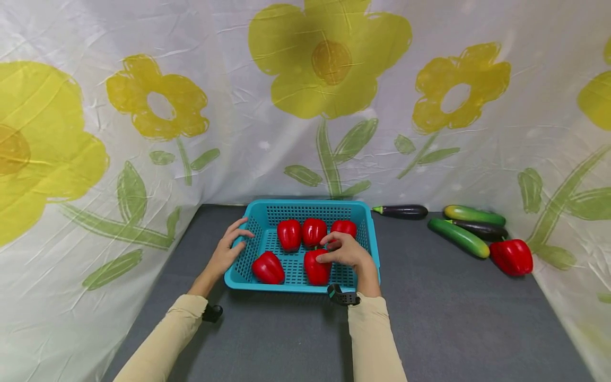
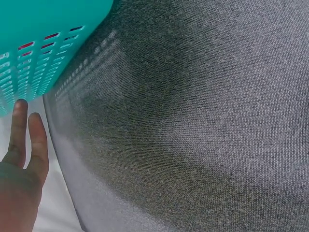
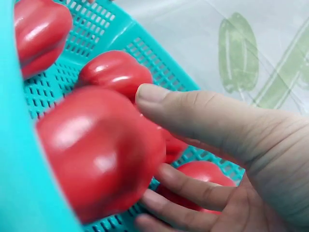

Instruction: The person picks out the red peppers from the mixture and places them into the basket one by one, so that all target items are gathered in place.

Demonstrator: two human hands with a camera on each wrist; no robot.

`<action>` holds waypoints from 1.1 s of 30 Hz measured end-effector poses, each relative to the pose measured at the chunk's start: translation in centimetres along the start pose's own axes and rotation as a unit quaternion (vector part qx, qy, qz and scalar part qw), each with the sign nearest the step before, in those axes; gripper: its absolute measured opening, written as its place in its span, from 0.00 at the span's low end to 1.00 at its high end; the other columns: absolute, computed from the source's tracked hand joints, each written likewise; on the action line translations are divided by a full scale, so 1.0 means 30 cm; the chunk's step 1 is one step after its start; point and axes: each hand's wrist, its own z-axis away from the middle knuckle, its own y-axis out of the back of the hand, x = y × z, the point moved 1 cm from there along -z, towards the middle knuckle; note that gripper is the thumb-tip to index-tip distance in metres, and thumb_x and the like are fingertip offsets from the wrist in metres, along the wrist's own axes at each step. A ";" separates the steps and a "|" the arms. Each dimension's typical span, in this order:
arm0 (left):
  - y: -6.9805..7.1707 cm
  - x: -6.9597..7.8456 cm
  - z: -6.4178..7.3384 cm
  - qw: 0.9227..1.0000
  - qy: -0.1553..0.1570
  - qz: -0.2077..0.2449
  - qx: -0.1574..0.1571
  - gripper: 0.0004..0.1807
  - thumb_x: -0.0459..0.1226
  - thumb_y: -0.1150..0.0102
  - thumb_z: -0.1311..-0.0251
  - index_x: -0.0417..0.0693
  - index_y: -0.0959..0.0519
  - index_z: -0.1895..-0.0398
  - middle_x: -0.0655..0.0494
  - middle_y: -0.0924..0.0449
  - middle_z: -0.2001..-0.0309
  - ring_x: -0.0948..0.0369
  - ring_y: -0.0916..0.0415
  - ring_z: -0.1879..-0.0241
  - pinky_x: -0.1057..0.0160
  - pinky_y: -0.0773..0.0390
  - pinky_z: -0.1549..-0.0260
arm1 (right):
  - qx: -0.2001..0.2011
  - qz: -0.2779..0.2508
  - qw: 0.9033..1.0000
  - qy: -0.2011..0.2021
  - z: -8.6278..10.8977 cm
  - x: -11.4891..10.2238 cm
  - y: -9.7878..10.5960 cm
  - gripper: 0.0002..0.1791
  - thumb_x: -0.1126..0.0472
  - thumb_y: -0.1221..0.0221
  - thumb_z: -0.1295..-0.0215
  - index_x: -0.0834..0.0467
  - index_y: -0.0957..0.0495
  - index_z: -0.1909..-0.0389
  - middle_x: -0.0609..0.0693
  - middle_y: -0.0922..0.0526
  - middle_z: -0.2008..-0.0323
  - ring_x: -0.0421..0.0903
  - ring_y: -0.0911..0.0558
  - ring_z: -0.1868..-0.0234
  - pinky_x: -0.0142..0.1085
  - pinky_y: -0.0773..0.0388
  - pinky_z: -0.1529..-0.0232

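Observation:
A blue-green plastic basket (image 1: 305, 289) holds several red bell peppers. My right hand (image 1: 346, 249) is over its right half, thumb and fingers spread loosely at the front middle bell pepper (image 1: 317, 269). In the right wrist view that bell pepper (image 3: 96, 154) lies close to the camera, with the thumb (image 3: 193, 111) above its end and the fingertips right at its side. Another bell pepper (image 1: 343, 228) is partly hidden behind this hand. At the basket's left rim is my left hand (image 1: 226, 252), fingers extended and apart; the left wrist view shows two fingers beside the basket's outer wall (image 2: 48, 53).
To the right on the dark grey tabletop (image 1: 444, 318) lie a single eggplant (image 1: 403, 212), two green zucchini-like vegetables (image 1: 460, 237), a second eggplant (image 1: 482, 229) and a red bell pepper (image 1: 512, 257). A flowered curtain (image 1: 248, 159) hangs behind the table.

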 end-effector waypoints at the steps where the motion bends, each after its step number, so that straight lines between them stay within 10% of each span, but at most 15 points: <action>1: 0.000 0.002 -0.001 1.000 0.003 -0.003 -0.001 0.13 0.21 0.55 0.34 0.29 0.22 0.52 0.30 0.45 0.27 0.37 0.51 0.27 0.31 0.45 0.41 | 0.000 0.004 1.000 0.002 0.001 -0.003 0.002 0.26 0.63 0.27 0.42 0.66 0.23 0.45 0.67 0.26 0.41 0.62 0.29 0.40 0.54 0.20 0.53; 15: 0.014 0.147 -0.014 1.000 0.026 -0.007 -0.013 0.14 0.15 0.56 0.37 0.25 0.22 0.53 0.23 0.46 0.29 0.29 0.52 0.30 0.28 0.44 0.41 | -0.017 0.005 1.000 0.021 0.013 -0.033 0.029 0.38 0.54 0.31 0.37 0.63 0.34 0.29 0.67 0.33 0.33 0.66 0.35 0.33 0.59 0.26 0.45; 33: 0.009 0.148 -0.011 1.000 0.020 -0.007 -0.014 0.14 0.15 0.56 0.37 0.24 0.23 0.53 0.24 0.46 0.29 0.28 0.52 0.30 0.27 0.45 0.41 | -0.030 -0.036 0.997 0.066 0.073 -0.033 0.086 0.33 0.59 0.34 0.33 0.63 0.33 0.31 0.64 0.31 0.35 0.64 0.33 0.34 0.55 0.24 0.45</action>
